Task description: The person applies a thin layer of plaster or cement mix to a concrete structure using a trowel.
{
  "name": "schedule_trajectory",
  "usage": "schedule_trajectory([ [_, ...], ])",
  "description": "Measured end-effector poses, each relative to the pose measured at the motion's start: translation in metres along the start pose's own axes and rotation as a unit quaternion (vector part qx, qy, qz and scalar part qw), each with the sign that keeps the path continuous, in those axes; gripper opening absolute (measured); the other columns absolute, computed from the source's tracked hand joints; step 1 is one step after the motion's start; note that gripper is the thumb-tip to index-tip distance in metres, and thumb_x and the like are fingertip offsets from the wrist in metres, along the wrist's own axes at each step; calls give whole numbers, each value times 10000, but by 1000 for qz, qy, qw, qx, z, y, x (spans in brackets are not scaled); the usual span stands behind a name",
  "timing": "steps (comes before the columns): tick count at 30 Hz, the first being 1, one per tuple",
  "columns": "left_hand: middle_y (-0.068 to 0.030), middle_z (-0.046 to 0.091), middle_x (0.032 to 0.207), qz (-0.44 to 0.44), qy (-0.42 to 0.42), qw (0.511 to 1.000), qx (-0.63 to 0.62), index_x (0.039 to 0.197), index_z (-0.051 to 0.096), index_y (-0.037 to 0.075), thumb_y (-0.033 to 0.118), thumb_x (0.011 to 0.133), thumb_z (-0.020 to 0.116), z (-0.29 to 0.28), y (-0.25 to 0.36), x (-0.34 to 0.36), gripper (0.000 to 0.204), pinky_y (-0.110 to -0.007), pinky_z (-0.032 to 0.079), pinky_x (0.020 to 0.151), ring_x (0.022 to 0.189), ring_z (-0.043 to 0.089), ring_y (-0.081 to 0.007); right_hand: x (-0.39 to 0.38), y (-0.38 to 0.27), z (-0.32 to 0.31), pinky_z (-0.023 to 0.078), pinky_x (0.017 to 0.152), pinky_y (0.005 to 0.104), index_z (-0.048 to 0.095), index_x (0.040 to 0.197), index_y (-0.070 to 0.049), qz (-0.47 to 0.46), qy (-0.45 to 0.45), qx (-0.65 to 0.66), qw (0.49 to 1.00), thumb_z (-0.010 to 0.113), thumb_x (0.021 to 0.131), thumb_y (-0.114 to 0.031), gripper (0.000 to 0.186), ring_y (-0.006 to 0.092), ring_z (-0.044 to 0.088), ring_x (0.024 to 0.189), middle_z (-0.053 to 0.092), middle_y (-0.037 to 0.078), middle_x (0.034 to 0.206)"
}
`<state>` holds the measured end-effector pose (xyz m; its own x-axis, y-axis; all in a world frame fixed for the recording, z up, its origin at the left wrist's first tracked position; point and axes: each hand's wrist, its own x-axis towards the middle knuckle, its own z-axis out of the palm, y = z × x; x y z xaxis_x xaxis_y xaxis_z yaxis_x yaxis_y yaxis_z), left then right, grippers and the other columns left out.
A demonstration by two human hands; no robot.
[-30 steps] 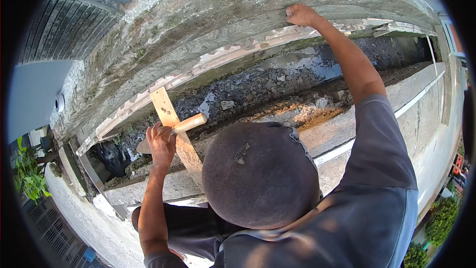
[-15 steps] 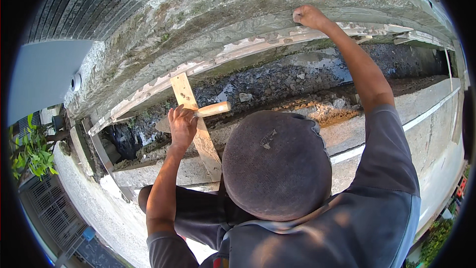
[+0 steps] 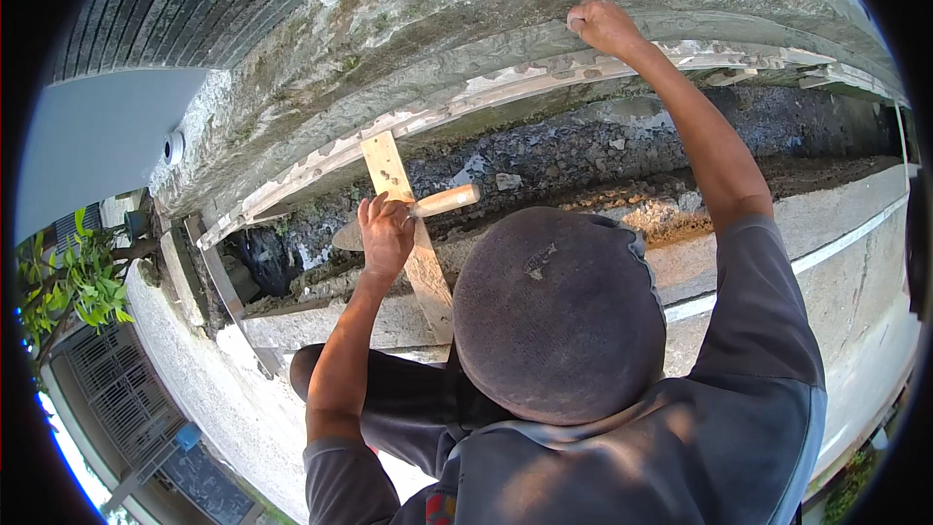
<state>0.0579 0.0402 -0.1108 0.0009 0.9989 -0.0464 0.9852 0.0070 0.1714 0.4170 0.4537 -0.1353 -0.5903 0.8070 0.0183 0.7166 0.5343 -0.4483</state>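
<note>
Grips trowel (image 3: 449, 198) mid-length in left hand (image 3: 387, 235) at nine o'clock, likely for balance, with right hand (image 3: 606, 27) curled by wall (image 3: 466, 0) at one, contents unclear.

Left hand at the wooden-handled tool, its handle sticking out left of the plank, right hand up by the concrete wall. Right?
Handle's wrong: head view shows the wooden-handled tool with its handle sticking out right of the plank. Left hand at it, right hand up by the concrete wall: correct.
</note>
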Motion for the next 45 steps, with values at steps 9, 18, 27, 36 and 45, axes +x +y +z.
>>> schedule_trajectory([
  [9,-65,664,1109,4,-3,1000,-3,1007,723,76,124,802,739,4,3,4,211,-572,295,1141,1282,517,-311,6,-34,18,494,750,526,675,855,-37,-8,-63,37,997,625,886,-215,188,405,650,808,683,194,858],
  [18,-54,680,1091,-7,8,1000,6,999,734,78,155,799,742,14,-3,3,215,-563,294,1139,1271,530,-305,16,-45,10,519,810,512,694,907,-39,14,18,-1,1000,607,918,-237,217,382,667,915,693,168,918],
  [27,-47,680,1091,-1,8,1000,5,998,730,81,134,793,732,6,-3,-1,211,-561,284,1143,1271,527,-298,0,-51,6,507,793,524,678,915,-53,-29,21,11,999,586,941,-208,182,366,658,890,678,158,928],
  [36,-45,695,1088,-27,5,1000,-10,1023,748,106,164,811,722,8,2,5,221,-568,286,1137,1263,531,-308,14,-56,12,519,793,541,651,864,-37,-58,43,71,995,608,946,-222,207,390,653,861,660,182,865],
  [45,-42,698,1053,-26,21,999,-13,951,742,109,180,815,740,5,-1,-2,153,-557,298,1124,1251,548,-308,18,-69,8,537,868,531,696,1014,-62,-23,-39,-31,998,567,992,-221,206,363,667,1001,705,145,1011],
])
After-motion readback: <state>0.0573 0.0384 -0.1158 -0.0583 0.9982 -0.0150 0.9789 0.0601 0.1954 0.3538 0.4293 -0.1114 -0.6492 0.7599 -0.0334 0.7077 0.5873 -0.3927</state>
